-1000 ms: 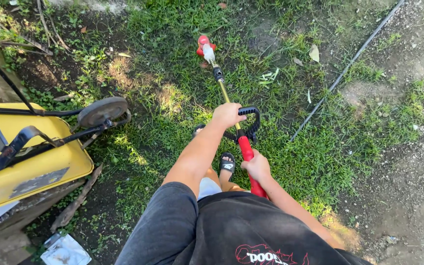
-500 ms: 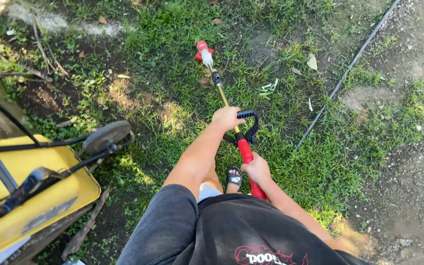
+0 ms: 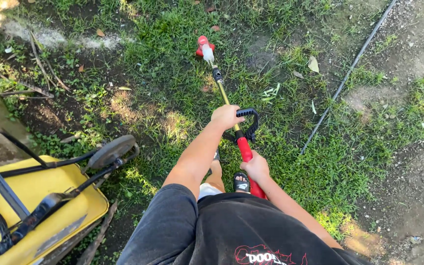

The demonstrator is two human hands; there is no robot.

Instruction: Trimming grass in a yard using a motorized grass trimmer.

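1. The person holds a grass trimmer (image 3: pixel 231 122) with both hands. It reaches from the body forward and down, and its red cutting head (image 3: pixel 203 47) sits low in the grass (image 3: pixel 172 39), well ahead of the feet.
2. The left hand (image 3: pixel 225 117) is clenched around the black loop handle (image 3: pixel 250 122) at the middle of the shaft. The right hand (image 3: pixel 256 167) is closed around the red grip (image 3: pixel 245 149), close to the body.
3. The thin metal shaft looks stiff, and I judge the tool to be rather light, with some weight at the far end. The two handles are the good places to hold it; the bare shaft would be more slippery and gives less control.
4. The rear end of the trimmer is hidden behind the right hand and the black shirt (image 3: pixel 251 230). If it has a trigger or a cable there, I cannot tell.
5. The cutting line at the head is too small to see.
6. One foot in a black sandal (image 3: pixel 242 181) shows below the arms; the other foot is mostly covered by the left arm.
7. A yellow lawn mower (image 3: pixel 40 206) at the left is cut off by the picture edge, and a thin dark pipe (image 3: pixel 344 78) lies across the ground at the right.
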